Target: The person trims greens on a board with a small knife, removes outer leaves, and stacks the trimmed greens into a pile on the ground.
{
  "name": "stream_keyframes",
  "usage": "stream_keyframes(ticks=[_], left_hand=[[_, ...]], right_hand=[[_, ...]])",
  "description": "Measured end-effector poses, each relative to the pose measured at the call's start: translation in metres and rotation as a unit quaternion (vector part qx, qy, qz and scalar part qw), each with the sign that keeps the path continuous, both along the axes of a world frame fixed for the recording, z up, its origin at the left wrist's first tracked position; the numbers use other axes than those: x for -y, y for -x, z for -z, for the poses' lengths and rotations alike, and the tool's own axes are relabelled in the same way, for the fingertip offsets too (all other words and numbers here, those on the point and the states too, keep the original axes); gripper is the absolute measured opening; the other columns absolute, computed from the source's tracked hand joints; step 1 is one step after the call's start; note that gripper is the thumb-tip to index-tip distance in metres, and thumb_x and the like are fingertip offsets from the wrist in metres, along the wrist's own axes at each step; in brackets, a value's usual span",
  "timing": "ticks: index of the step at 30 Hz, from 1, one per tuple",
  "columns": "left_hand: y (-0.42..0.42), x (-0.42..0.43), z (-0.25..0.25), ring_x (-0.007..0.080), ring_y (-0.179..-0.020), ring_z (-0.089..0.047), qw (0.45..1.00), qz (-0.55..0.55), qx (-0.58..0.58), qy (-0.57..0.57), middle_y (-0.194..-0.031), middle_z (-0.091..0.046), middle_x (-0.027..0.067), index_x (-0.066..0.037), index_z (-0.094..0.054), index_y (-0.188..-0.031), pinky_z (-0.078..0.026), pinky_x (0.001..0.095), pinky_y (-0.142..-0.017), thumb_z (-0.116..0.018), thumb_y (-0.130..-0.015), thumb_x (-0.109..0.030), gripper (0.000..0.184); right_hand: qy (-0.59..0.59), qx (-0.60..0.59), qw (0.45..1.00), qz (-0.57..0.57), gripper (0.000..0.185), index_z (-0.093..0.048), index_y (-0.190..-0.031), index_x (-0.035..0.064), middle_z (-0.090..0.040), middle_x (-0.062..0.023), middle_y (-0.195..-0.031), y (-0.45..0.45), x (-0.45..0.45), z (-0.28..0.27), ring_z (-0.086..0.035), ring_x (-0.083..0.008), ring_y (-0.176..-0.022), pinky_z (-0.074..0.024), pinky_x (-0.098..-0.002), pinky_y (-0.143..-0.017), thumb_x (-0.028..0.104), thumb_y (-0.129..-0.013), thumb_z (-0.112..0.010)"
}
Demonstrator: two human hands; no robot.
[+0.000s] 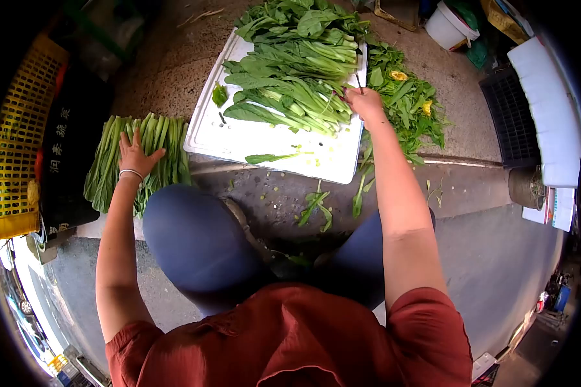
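Note:
My left hand (137,157) lies spread on a stack of leafy green stalks (168,138) at the left, cut ends pointing away from me. At the right side of a white foam board (206,132), my right hand (366,105) is closed on a slim, dark tool (358,80); its exact kind is too small to make out. That hand is beside the cut ends of a row of leafy greens (290,97) piled on the board. A single loose stalk (271,157) and small trimmed bits lie near the board's front edge.
Loose leaves with yellow flowers (410,97) are heaped right of the board. Fallen leaves (315,206) lie on the ground between my knees. A yellow crate (19,129) and a black box (71,148) stand left; a white bucket (450,29), a black crate (510,116) and white foam boxes (549,109) stand right.

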State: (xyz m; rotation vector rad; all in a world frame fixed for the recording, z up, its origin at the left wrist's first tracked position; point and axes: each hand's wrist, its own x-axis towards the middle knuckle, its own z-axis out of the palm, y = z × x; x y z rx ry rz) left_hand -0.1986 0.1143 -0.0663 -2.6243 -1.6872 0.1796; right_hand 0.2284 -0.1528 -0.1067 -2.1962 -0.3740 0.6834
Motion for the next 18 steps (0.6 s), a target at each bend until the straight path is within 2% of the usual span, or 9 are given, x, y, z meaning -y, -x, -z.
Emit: stream_keyframes(ticks=[1, 2, 3, 5, 7, 9, 12, 15, 18], left_hand=[[-0.007, 0.002, -0.011, 0.0351, -0.132, -0.015, 1.000, 0.020, -0.017, 0.002, -0.142, -0.014, 0.0232, -0.009, -0.022, -0.137, -0.029, 0.0460, -0.100, -0.068, -0.066, -0.051, 0.095], [-0.015, 0.004, -0.024, 0.0351, -0.132, -0.015, 1.000, 0.022, -0.015, -0.002, -0.142, -0.014, 0.0232, -0.009, -0.022, -0.137, -0.029, 0.0460, -0.100, -0.068, -0.066, -0.051, 0.095], [-0.025, 0.009, -0.042, 0.0347, -0.129, -0.022, 0.994, 0.096, 0.039, 0.030, -0.137, -0.024, 0.0240, -0.007, -0.030, -0.133, -0.031, 0.0429, -0.100, -0.067, -0.068, -0.048, 0.085], [-0.055, 0.042, -0.092, 0.0326, -0.123, -0.035, 0.967, 0.201, 0.130, 0.083, -0.129, -0.039, 0.0223, -0.004, -0.043, -0.125, -0.032, 0.0383, -0.099, -0.067, -0.072, -0.039, 0.067], [-0.094, 0.104, -0.146, 0.0304, -0.116, -0.045, 0.932, 0.273, 0.206, 0.121, -0.122, -0.049, 0.0184, -0.003, -0.049, -0.120, -0.034, 0.0361, -0.098, -0.067, -0.074, -0.032, 0.057], [-0.119, 0.150, -0.169, 0.0305, -0.111, -0.050, 0.879, 0.356, 0.270, 0.165, -0.116, -0.054, 0.0181, -0.003, -0.050, -0.118, -0.036, 0.0362, -0.096, -0.068, -0.073, -0.029, 0.055], [-0.149, 0.176, -0.153, 0.0303, -0.104, -0.055, 0.839, 0.412, 0.287, 0.209, -0.110, -0.057, 0.0188, -0.002, -0.055, -0.111, -0.041, 0.0356, -0.091, -0.068, -0.073, -0.031, 0.050], [-0.171, 0.163, -0.099, 0.0317, -0.092, -0.058, 0.887, 0.333, 0.253, 0.194, -0.101, -0.060, 0.0182, -0.004, -0.060, -0.105, -0.045, 0.0355, -0.081, -0.066, -0.073, -0.032, 0.042], [-0.177, 0.135, -0.067, 0.0311, -0.083, -0.060, 0.901, 0.361, 0.189, 0.152, -0.095, -0.062, 0.0166, -0.005, -0.062, -0.097, -0.047, 0.0381, -0.076, -0.065, -0.073, -0.027, 0.033]], right_hand=[[-0.003, 0.000, 1.000, 0.002, 0.023, -0.061, -0.100, 0.0058, -0.064, -0.0059, -0.089, -0.003, -0.003, 0.006, -0.060, -0.0112, -0.075, -0.0400, -0.0257, -0.056, 0.017, -0.080, -0.056], [-0.012, 0.050, 0.999, 0.004, 0.022, -0.062, -0.097, 0.0081, -0.064, -0.0066, -0.090, -0.006, -0.006, 0.011, -0.061, -0.0172, -0.079, -0.0428, -0.0291, -0.066, 0.020, -0.080, -0.056], [-0.021, 0.103, 0.994, 0.004, 0.021, -0.064, -0.095, 0.0104, -0.064, -0.0073, -0.092, -0.010, -0.010, 0.012, -0.061, -0.0232, -0.084, -0.0456, -0.0325, -0.075, 0.023, -0.080, -0.055], [-0.011, 0.134, 0.991, -0.005, 0.020, -0.064, -0.096, 0.0155, -0.064, -0.0063, -0.094, -0.010, -0.017, 0.003, -0.060, -0.0243, -0.086, -0.0461, -0.0336, -0.076, 0.023, -0.083, -0.052], [0.046, 0.184, 0.981, -0.029, 0.021, -0.061, -0.102, 0.0190, -0.063, -0.0058, -0.099, -0.009, -0.025, -0.007, -0.060, -0.0238, -0.088, -0.0465, -0.0345, -0.077, 0.021, -0.084, -0.049], [0.127, 0.205, 0.966, -0.091, 0.036, -0.053, -0.117, 0.0263, -0.055, -0.0050, -0.115, -0.014, -0.037, -0.009, -0.056, -0.0251, -0.098, -0.0458, -0.0368, -0.081, 0.016, -0.084, -0.046], [0.167, 0.175, 0.964, -0.110, 0.053, -0.043, -0.128, 0.0318, -0.054, -0.0068, -0.118, -0.025, -0.051, 0.010, -0.054, -0.0250, -0.104, -0.0446, -0.0359, -0.086, 0.010, -0.080, -0.048], [0.144, 0.141, 0.976, -0.081, 0.040, -0.051, -0.118, 0.0253, -0.057, -0.0066, -0.111, -0.038, -0.051, 0.025, -0.056, -0.0261, -0.101, -0.0458, -0.0365, -0.081, 0.012, -0.080, -0.049], [0.117, 0.186, 0.971, -0.090, 0.030, -0.054, -0.110, 0.0213, -0.060, -0.0078, -0.103, -0.033, -0.038, 0.008, -0.058, -0.0262, -0.092, -0.0471, -0.0370, -0.075, 0.016, -0.081, -0.054]])
